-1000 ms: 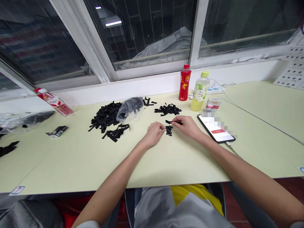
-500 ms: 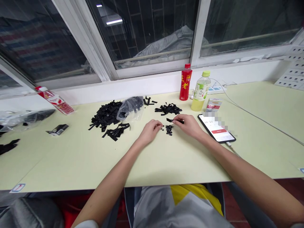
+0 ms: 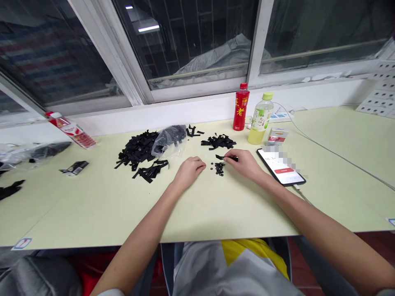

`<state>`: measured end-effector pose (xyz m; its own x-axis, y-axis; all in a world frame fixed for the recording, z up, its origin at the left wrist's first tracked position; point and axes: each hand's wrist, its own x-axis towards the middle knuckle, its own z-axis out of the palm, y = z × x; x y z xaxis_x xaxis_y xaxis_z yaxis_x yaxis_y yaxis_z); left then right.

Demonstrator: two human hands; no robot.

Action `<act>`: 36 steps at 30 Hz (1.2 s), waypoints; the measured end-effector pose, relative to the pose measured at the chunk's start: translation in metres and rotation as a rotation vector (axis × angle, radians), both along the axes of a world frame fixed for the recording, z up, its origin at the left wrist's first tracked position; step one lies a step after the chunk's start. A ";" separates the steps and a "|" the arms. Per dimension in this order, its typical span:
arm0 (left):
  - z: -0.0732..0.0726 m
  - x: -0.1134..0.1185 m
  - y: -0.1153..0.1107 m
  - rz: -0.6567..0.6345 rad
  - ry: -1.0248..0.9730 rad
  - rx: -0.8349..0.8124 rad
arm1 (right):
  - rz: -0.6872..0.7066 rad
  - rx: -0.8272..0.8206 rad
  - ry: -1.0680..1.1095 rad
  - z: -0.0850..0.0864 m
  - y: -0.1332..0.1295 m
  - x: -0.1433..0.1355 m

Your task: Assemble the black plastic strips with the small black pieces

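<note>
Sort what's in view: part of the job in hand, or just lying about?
Likely the job:
black strip in the right hand
small black round pieces
heaps of black strips
clear bag with dark contents

Seemingly just lying about:
red bottle
yellow drink bottle
small box
phone
small dark packet

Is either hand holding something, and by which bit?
The right hand pinches a black strip, seemingly partway along: black shows on both sides of the pinch. Whether the left hand holds anything can't be told.
</note>
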<state>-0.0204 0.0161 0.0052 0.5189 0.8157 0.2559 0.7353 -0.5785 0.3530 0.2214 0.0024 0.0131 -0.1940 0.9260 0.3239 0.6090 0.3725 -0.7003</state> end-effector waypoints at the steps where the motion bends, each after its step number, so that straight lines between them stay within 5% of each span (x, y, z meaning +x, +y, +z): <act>1: 0.000 0.000 0.000 -0.010 0.026 0.018 | 0.008 -0.004 0.003 0.000 0.000 0.000; 10: 0.004 0.005 -0.010 0.132 -0.110 -0.052 | 0.367 -0.179 0.082 0.006 -0.012 -0.007; 19: 0.013 0.015 -0.022 0.107 -0.243 -0.173 | 0.344 -0.103 0.080 0.005 -0.014 -0.011; 28: 0.012 0.023 -0.025 0.032 -0.618 -0.604 | 0.318 -0.030 0.024 0.005 -0.014 -0.012; 36: 0.008 0.033 -0.030 0.044 -0.697 -0.710 | 0.244 -0.048 0.038 0.004 -0.016 -0.014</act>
